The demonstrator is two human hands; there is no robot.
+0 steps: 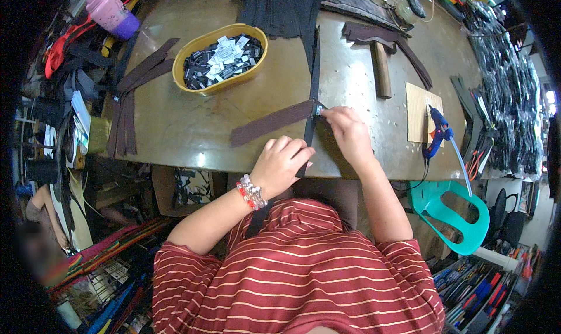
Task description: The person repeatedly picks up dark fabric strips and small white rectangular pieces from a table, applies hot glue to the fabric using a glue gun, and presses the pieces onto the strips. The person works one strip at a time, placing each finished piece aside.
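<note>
A long black strap (313,71) runs down the table toward me and past its front edge. My left hand (283,165), with a beaded bracelet at the wrist, has its fingers curled on the strap at the table edge. Across the strap lies one end of a dark brown fabric strip (272,122), which slants down to the left. A small pale label (318,109) sits where strip and strap meet. My right hand (349,135) is closed in a pinch at the label's right edge, its fingertips partly hiding what they grip.
A yellow tub (181,80) of folded labels stands at the back left, beside more brown strips (146,66). To the right are a wooden-handled hammer (381,71) and a blue glue gun (435,134) on cardboard (416,109). A teal plastic stool (476,217) stands below the table's right edge.
</note>
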